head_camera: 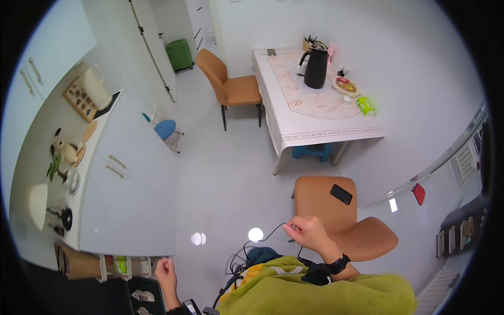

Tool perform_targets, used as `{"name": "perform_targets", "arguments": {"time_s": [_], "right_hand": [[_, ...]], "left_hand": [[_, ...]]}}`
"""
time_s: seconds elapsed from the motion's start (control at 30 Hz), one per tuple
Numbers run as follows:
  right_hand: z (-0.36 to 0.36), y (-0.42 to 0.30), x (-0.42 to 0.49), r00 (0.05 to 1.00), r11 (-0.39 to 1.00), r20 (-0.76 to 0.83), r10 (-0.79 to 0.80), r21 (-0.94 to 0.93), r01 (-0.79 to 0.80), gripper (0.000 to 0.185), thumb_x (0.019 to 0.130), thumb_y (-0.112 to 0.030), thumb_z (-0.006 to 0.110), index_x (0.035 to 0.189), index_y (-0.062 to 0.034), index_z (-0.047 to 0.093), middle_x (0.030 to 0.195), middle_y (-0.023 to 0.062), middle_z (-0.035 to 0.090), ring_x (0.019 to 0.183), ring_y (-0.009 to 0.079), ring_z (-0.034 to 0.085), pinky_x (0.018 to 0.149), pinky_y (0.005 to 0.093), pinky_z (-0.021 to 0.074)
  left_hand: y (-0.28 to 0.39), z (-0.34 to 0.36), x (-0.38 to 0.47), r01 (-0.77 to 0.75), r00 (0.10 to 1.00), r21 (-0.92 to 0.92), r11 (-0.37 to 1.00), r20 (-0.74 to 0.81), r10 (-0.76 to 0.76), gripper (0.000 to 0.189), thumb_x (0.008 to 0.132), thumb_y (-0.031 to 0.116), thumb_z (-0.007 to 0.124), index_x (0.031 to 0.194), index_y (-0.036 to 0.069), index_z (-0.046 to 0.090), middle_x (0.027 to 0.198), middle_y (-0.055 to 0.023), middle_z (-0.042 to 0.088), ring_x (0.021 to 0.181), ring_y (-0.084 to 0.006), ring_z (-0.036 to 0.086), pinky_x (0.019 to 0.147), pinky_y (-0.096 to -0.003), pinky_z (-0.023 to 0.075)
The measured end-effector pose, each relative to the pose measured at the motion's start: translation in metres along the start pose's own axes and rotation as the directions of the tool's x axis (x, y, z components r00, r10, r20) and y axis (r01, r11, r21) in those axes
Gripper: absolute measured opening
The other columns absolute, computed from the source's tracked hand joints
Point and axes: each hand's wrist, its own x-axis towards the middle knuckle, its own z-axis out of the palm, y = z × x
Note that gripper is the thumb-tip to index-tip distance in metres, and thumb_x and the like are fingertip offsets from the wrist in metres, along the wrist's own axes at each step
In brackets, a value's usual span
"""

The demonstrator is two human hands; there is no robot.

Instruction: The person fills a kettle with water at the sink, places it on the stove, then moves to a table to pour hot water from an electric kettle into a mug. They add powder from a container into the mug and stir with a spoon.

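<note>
My right hand (308,232), a black band at its wrist, pinches a thin black cable (271,233) over the front edge of a tan chair (323,195). The cable runs down to a tangle of black cords beside my green clothing. A black smartphone (341,194) lies on the chair's seat, beyond the right hand. My left hand (166,269) is at the lower left with its fingers curled, near the corner of a white cabinet (134,204); nothing is seen in it.
A table with a pale cloth (275,118) bears a black jug (316,69) and a green tissue pack (366,106). Another tan chair (241,88) stands at its left. A blue stool (313,152) is under the table. A shelf rack (114,267) adjoins the cabinet.
</note>
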Motion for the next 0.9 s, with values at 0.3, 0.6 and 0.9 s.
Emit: {"name": "perform_targets", "arguments": {"time_s": [0.3,0.6,0.9], "right_hand": [[0.024,0.053,0.112,0.904,0.933,-0.282,0.321,-0.068,-0.353,0.016,0.078,-0.018,0.072,0.07,-0.0057,0.064,0.05,0.0076,0.053,0.042,0.0211,0.052,0.042,0.0317,0.0409],[-0.014,0.137,0.304,0.802,0.911,-0.489,0.343,-0.034,-0.411,0.014,0.078,-0.016,0.072,0.074,-0.0055,0.064,0.052,0.0097,0.055,0.044,0.0232,0.055,0.044,0.0307,0.0435],[-0.037,0.166,0.336,0.353,0.602,-0.78,0.517,0.039,-0.797,0.019,0.08,-0.012,0.07,0.07,0.0007,0.061,0.05,0.011,0.053,0.042,0.0184,0.051,0.043,0.0298,0.04]], "left_hand": [[0.146,0.2,0.247,-0.262,0.753,-0.22,0.94,0.563,0.341,0.015,0.086,0.014,0.067,0.087,0.0,0.062,0.063,-0.0002,0.056,0.057,-0.006,0.048,0.052,-0.022,0.0407],[0.361,0.436,0.444,-0.497,0.391,-0.39,0.775,0.696,0.601,0.024,0.088,0.023,0.065,0.081,0.0,0.061,0.057,-0.0027,0.045,0.052,-0.0103,0.039,0.049,-0.0263,0.0365],[0.474,0.74,0.528,-0.359,0.225,-0.692,0.626,0.586,0.778,0.023,0.088,0.021,0.064,0.097,0.0,0.06,0.087,-0.007,0.059,0.077,-0.0134,0.054,0.069,-0.0274,0.0453]]}}
